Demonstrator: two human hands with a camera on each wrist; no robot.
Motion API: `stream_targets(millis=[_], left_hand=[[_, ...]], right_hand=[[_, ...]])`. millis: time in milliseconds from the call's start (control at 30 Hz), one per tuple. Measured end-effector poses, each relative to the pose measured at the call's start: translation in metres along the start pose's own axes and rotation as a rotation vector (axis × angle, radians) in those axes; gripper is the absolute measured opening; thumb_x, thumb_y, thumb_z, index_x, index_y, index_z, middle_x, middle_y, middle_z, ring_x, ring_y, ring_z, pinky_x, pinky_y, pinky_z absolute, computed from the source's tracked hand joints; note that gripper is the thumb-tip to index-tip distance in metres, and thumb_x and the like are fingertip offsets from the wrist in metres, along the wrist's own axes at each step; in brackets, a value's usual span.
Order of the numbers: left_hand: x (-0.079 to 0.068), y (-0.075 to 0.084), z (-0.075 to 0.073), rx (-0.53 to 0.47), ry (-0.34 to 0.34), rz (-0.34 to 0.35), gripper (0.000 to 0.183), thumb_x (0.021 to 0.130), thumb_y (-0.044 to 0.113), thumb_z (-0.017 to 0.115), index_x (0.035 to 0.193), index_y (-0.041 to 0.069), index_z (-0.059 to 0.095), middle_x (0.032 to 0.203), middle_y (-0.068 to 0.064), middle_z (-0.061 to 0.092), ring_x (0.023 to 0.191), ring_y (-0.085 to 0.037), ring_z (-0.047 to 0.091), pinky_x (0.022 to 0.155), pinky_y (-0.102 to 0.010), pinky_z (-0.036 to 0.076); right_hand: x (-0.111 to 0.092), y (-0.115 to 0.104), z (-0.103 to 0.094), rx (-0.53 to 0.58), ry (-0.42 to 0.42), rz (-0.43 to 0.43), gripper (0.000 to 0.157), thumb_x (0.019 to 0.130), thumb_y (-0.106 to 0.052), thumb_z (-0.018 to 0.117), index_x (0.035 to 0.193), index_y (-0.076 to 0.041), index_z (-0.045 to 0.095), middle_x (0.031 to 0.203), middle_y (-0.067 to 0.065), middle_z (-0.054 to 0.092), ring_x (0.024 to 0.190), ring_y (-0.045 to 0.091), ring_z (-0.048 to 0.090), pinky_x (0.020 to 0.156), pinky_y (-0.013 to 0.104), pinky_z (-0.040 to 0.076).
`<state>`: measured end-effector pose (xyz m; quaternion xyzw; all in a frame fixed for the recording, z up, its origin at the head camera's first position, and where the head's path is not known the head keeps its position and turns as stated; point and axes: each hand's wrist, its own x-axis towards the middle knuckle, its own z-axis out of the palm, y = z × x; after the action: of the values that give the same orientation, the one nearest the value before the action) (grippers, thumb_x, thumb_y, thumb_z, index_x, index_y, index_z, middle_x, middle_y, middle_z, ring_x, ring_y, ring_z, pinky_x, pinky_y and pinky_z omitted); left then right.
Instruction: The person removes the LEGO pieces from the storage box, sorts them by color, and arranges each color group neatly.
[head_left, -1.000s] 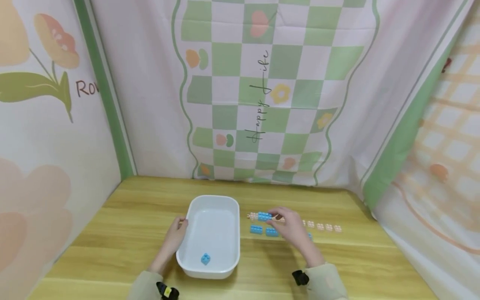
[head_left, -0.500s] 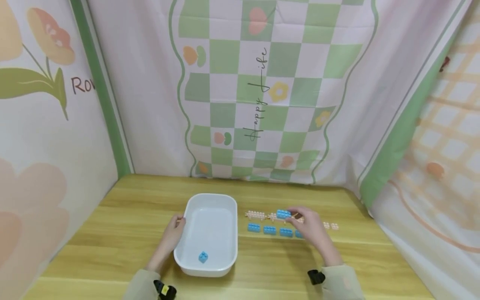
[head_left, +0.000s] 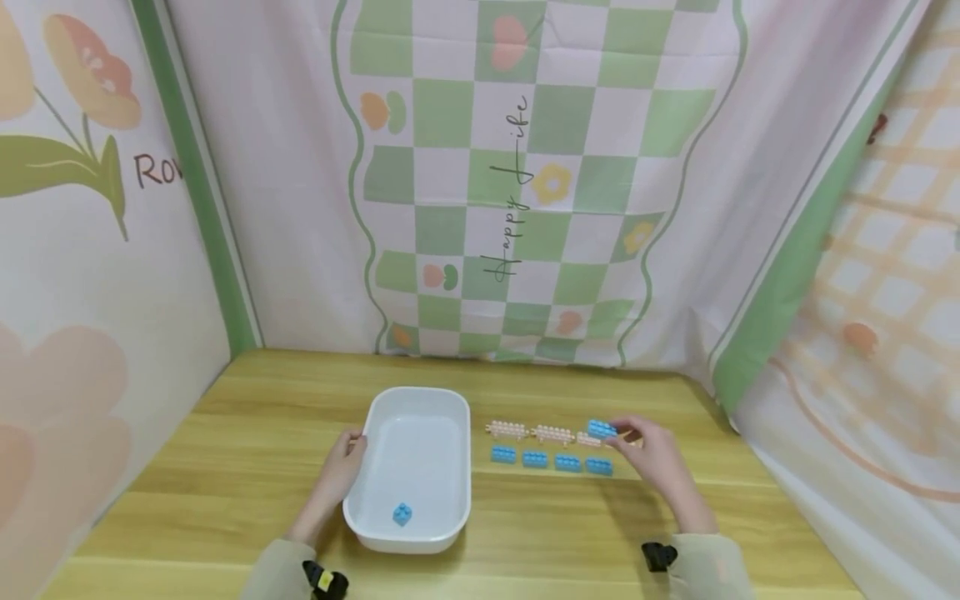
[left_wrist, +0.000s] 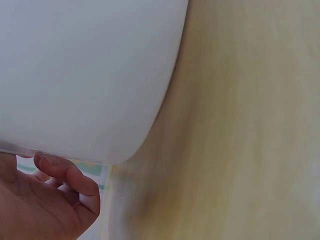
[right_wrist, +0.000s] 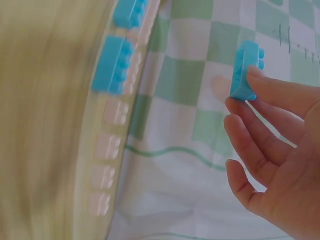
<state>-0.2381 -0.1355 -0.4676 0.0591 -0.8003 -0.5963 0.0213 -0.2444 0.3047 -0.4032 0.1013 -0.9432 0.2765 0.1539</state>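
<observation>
My right hand (head_left: 658, 460) pinches a blue building block (right_wrist: 244, 72) between thumb and fingertips, raised over the right end of a row of pale pink block strips (head_left: 553, 433). In the right wrist view, its studs face the thumb side. Several more blue blocks (head_left: 535, 459) lie lined up on the wood in front of that row. My left hand (head_left: 343, 467) grips the left side of a white plastic tub (head_left: 420, 450); in the left wrist view its curled fingers (left_wrist: 75, 180) meet the rim. A small blue block (head_left: 402, 513) lies inside the tub near its front.
Several small pink blocks (right_wrist: 106, 146) continue the line on the right, mostly hidden behind my right hand in the head view. The wooden table (head_left: 225, 475) ends at a printed curtain (head_left: 517, 208) behind, with more cloth at both sides.
My right hand has moved right along the row, carrying the blue block and uncovering pink strips and blue blocks. The left hand stays at the tub; the head view has shifted slightly.
</observation>
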Motion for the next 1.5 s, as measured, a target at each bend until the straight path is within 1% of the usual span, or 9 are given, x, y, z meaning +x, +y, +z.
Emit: stream_targets(millis=[200,433,667,767,967,1167,1367,1500], left_hand=[[0.0,0.0,-0.001,0.001,-0.009,-0.01,0.039,0.1,0.025,0.035,0.126,-0.003,0.044,0.108,-0.026,0.06,0.081,-0.021,0.063,0.067,-0.033,0.055],[-0.002,0.002,-0.001,-0.001,-0.006,-0.006,0.038,0.101,0.024,0.035,0.126,-0.003,0.044,0.108,-0.027,0.06,0.083,-0.022,0.063,0.068,-0.034,0.055],[-0.002,0.002,-0.002,-0.006,0.0,-0.012,0.038,0.101,0.024,0.035,0.125,-0.004,0.044,0.107,-0.026,0.061,0.08,-0.021,0.063,0.067,-0.033,0.054],[-0.002,0.002,-0.001,-0.01,0.004,-0.018,0.038,0.101,0.025,0.035,0.125,-0.003,0.045,0.105,-0.025,0.061,0.079,-0.02,0.063,0.066,-0.033,0.054],[-0.001,0.001,0.0,-0.011,-0.006,-0.024,0.038,0.1,0.026,0.035,0.125,-0.002,0.045,0.104,-0.023,0.062,0.078,-0.019,0.063,0.065,-0.032,0.054],[0.001,0.002,0.001,0.003,-0.011,-0.027,0.037,0.1,0.026,0.035,0.124,-0.001,0.045,0.104,-0.022,0.062,0.078,-0.019,0.062,0.065,-0.032,0.054],[0.001,0.003,-0.001,0.001,-0.011,-0.027,0.038,0.1,0.026,0.034,0.125,-0.001,0.044,0.104,-0.024,0.061,0.079,-0.021,0.063,0.065,-0.033,0.054],[-0.001,0.004,-0.001,-0.002,0.0,-0.021,0.038,0.1,0.025,0.035,0.124,-0.003,0.045,0.103,-0.025,0.061,0.078,-0.022,0.063,0.065,-0.033,0.054]], right_hand=[[-0.005,0.011,-0.008,-0.014,-0.011,0.04,0.025,0.085,-0.014,0.068,0.105,0.001,0.066,0.094,0.015,0.068,0.083,0.027,0.061,0.066,0.035,0.05],[-0.007,0.029,-0.011,-0.051,-0.045,0.052,0.023,0.085,-0.013,0.067,0.104,0.001,0.066,0.093,0.014,0.068,0.083,0.026,0.061,0.065,0.034,0.049],[-0.006,0.044,-0.011,-0.073,-0.078,0.066,0.022,0.084,-0.011,0.068,0.101,0.003,0.066,0.092,0.017,0.067,0.079,0.027,0.061,0.067,0.04,0.051],[-0.005,0.047,-0.011,-0.083,-0.102,0.076,0.021,0.084,-0.011,0.068,0.1,0.002,0.066,0.092,0.016,0.068,0.08,0.027,0.061,0.068,0.041,0.051],[-0.005,0.052,-0.009,-0.087,-0.173,0.101,0.025,0.085,-0.013,0.067,0.104,0.003,0.065,0.094,0.015,0.067,0.081,0.026,0.061,0.068,0.04,0.051],[-0.006,0.06,-0.008,-0.115,-0.166,0.099,0.02,0.083,-0.01,0.068,0.1,0.001,0.067,0.092,0.014,0.067,0.079,0.025,0.061,0.069,0.042,0.051],[-0.007,0.063,-0.008,-0.13,-0.163,0.086,0.018,0.082,-0.008,0.068,0.097,0.001,0.066,0.092,0.016,0.068,0.078,0.027,0.062,0.07,0.043,0.051],[-0.007,0.063,-0.008,-0.144,-0.179,0.104,0.018,0.081,-0.008,0.068,0.098,0.001,0.067,0.092,0.016,0.068,0.078,0.027,0.061,0.069,0.043,0.05]])
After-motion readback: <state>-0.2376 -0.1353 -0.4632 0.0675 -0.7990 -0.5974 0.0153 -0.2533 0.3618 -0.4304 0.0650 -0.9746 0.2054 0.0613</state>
